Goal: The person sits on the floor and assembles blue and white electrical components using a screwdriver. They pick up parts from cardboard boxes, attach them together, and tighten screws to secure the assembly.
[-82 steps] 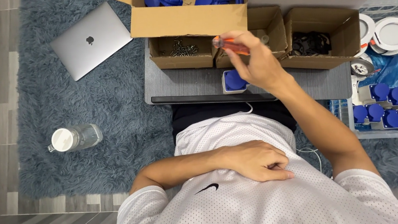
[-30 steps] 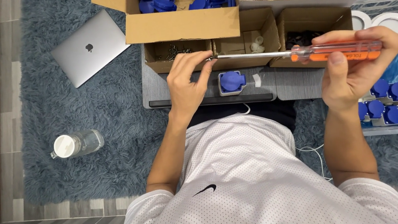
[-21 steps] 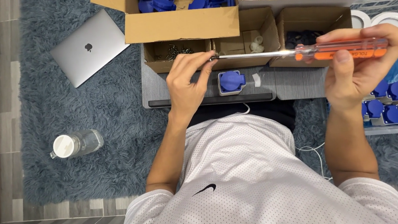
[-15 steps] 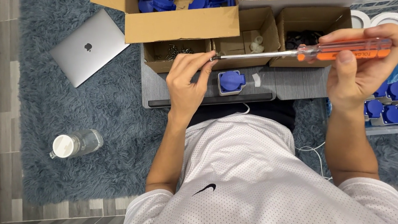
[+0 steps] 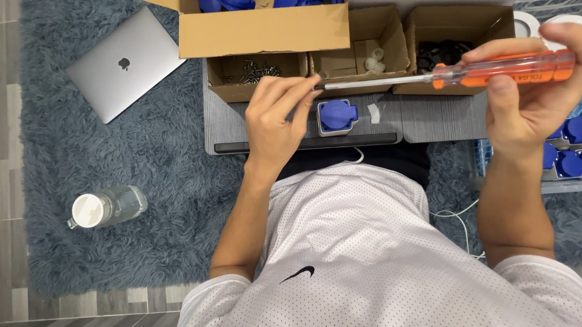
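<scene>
Right hand [image 5: 534,93] grips the orange-handled screwdriver [image 5: 443,76] level while left hand [image 5: 278,117] pinches its tip.

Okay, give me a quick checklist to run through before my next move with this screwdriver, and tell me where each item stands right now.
1. Right hand wrapped firmly around the orange handle of the screwdriver: ok.
2. Left hand fingertips pinched at the shaft's tip: ok.
3. Screw actually seated on the tip: cannot tell, fingers hide it.
4. Blue socket part lying on the grey tray, within reach: ok.
5. Small box of screws open and close to the left hand: ok.
6. Tool lined up with the blue socket part: not ok, it is held level above.
</scene>
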